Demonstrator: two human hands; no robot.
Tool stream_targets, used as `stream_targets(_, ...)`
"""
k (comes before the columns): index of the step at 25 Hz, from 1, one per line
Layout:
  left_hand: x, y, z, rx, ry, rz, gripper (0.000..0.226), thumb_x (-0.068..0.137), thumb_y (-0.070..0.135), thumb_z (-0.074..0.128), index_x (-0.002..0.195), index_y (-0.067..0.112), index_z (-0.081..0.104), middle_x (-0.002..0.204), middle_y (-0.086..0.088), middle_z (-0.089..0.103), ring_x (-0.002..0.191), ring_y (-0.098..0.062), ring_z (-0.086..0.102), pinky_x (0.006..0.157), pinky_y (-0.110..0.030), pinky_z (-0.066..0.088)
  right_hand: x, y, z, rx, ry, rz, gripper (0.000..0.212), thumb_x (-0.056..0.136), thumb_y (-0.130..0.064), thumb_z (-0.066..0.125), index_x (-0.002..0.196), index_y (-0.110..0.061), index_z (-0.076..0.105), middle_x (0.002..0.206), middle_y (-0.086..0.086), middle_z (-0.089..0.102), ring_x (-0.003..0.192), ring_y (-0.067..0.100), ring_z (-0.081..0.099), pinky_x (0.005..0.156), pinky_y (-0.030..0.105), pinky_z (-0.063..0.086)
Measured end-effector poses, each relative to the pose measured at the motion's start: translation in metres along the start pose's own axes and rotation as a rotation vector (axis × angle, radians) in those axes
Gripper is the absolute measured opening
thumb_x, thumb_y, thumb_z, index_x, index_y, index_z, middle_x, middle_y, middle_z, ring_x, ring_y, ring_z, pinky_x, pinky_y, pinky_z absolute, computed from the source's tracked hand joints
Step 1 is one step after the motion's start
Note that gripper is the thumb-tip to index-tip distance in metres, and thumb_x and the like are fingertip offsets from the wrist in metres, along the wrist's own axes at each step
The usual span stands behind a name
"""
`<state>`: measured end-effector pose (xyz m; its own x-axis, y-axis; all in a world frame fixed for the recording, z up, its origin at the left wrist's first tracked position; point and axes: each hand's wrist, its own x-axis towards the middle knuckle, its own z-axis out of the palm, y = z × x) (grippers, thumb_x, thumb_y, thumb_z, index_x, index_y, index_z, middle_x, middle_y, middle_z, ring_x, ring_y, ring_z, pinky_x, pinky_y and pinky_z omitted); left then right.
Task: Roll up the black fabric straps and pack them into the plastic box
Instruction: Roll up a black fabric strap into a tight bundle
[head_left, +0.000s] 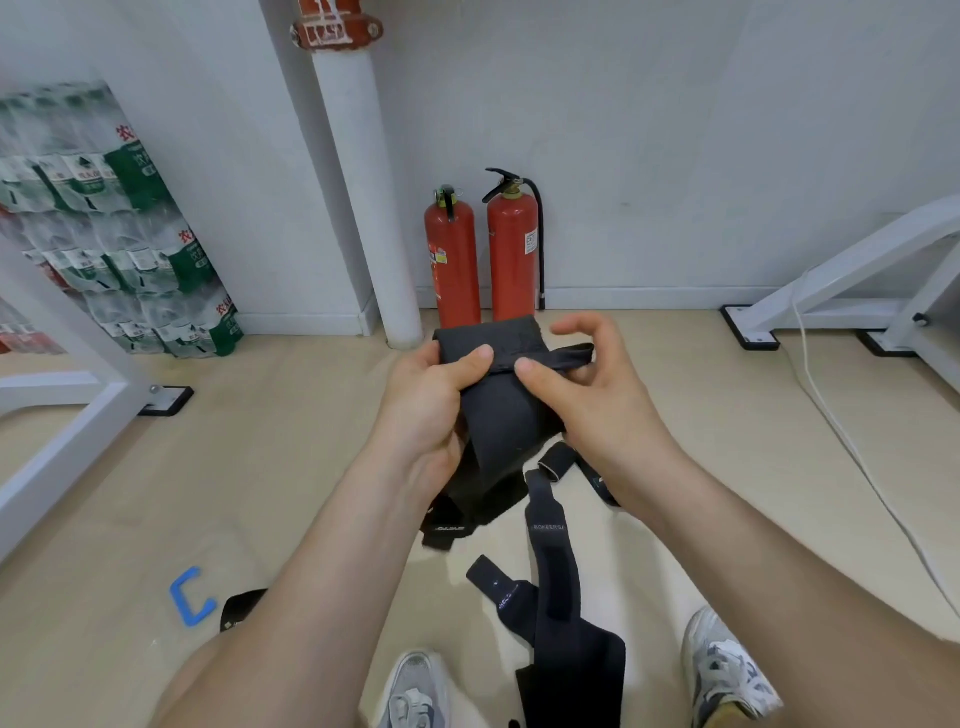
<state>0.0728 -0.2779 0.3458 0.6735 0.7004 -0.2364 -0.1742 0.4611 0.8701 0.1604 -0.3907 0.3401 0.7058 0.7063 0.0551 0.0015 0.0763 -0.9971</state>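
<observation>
Above the floor (156, 493), left hand (431, 410) and right hand (597, 400) each have a grip clamped on one partly rolled black strap (504, 415), right pinch apparently loose, other straps (553, 571) lying below by the shoes (722, 670).

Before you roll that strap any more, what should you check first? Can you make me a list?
1. Left hand grips the black strap: ok.
2. Right hand pinches the same strap: ok.
3. Strap's hanging tail free of the loose straps on the floor: cannot tell.
4. Plastic box in sight: not ok, none visible.
</observation>
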Motion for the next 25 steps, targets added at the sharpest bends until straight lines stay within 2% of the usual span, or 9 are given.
stream_targets(3,0.002,0.000,-0.002,0.064,0.000,0.067,0.026,0.092,0.001,0.062,0.118,0.004,0.062,0.108,-0.014,0.074,0.093,-0.028,0.074,0.074,-0.036,0.061,0.006,0.001,-0.004,0.111,0.035,0.229,0.037,0.084,-0.025,0.078,0.116,-0.017,0.059,0.094,0.004,0.072,0.072,0.012,0.068,0.048,0.017,0.047)
stream_targets(5,0.000,-0.001,-0.003,0.181,-0.028,0.101,0.030,0.091,0.002,0.064,0.120,0.007,0.062,0.109,-0.010,0.074,0.095,-0.024,0.073,0.075,-0.034,0.061,0.007,0.001,-0.006,0.107,-0.109,0.355,0.037,0.082,-0.030,0.080,0.110,-0.009,0.070,0.099,0.009,0.076,0.089,0.022,0.073,0.070,0.030,0.057)
stream_targets(7,-0.001,-0.003,-0.004,0.285,-0.064,0.112,0.033,0.091,0.004,0.066,0.123,0.009,0.062,0.111,-0.008,0.074,0.096,-0.022,0.073,0.076,-0.033,0.061,0.008,0.001,-0.006,0.016,-0.152,0.362,0.028,0.082,-0.030,0.079,0.101,-0.010,0.075,0.102,0.016,0.076,0.099,0.033,0.071,0.088,0.046,0.055)
stream_targets(11,-0.002,-0.015,-0.009,0.305,-0.225,-0.011,0.041,0.090,0.027,0.071,0.127,0.015,0.060,0.115,-0.005,0.073,0.103,-0.021,0.071,0.085,-0.034,0.058,0.017,-0.005,-0.012,0.112,-0.038,0.331,0.007,0.092,-0.021,0.069,0.093,-0.016,0.074,0.091,0.009,0.076,0.080,0.021,0.072,0.069,0.034,0.052)
stream_targets(13,-0.007,-0.031,-0.018,0.493,-0.413,-0.126,0.041,0.085,0.024,0.074,0.123,0.016,0.062,0.110,0.001,0.074,0.103,-0.017,0.071,0.087,-0.030,0.056,0.024,-0.009,-0.018,0.214,0.064,0.366,0.005,0.094,-0.018,0.066,0.091,-0.015,0.069,0.080,0.004,0.072,0.065,0.014,0.068,0.053,0.025,0.049)
stream_targets(16,-0.014,-0.051,-0.038,0.891,-0.568,-0.235,0.030,0.089,0.007,0.070,0.115,0.020,0.065,0.099,0.014,0.074,0.095,-0.005,0.069,0.082,-0.021,0.052,0.032,-0.011,-0.031,0.149,0.199,0.419,0.016,0.096,-0.013,0.060,0.081,-0.018,0.058,0.064,-0.004,0.054,0.042,0.005,0.044,0.032,0.018,0.019)
stream_targets(19,-0.014,-0.044,-0.059,0.912,-0.455,-0.292,0.027,0.096,0.016,0.063,0.121,0.023,0.063,0.111,0.007,0.074,0.104,-0.014,0.069,0.093,-0.036,0.055,0.043,-0.007,-0.046,-0.071,0.210,0.406,0.021,0.097,-0.009,0.052,0.077,-0.016,0.050,0.065,0.001,0.038,0.048,0.011,0.027,0.040,0.023,0.013)
stream_targets(21,-0.013,-0.036,-0.068,0.827,-0.346,-0.250,0.024,0.097,0.019,0.061,0.121,0.017,0.061,0.107,-0.001,0.075,0.098,-0.019,0.072,0.092,-0.041,0.056,0.048,-0.003,-0.052,-0.195,0.212,0.377,0.007,0.095,-0.008,0.050,0.090,-0.012,0.051,0.073,0.007,0.040,0.056,0.018,0.032,0.042,0.024,0.014)
stream_targets(25,-0.018,-0.017,-0.075,0.587,-0.255,-0.210,0.040,0.093,0.008,0.065,0.126,0.025,0.051,0.078,-0.012,0.070,0.058,-0.023,0.063,0.055,-0.034,0.053,0.055,0.006,-0.057,-0.218,0.315,0.318,0.029,0.090,-0.006,0.053,0.118,-0.005,0.048,0.089,0.010,0.048,0.064,0.020,0.043,0.040,0.021,0.032)
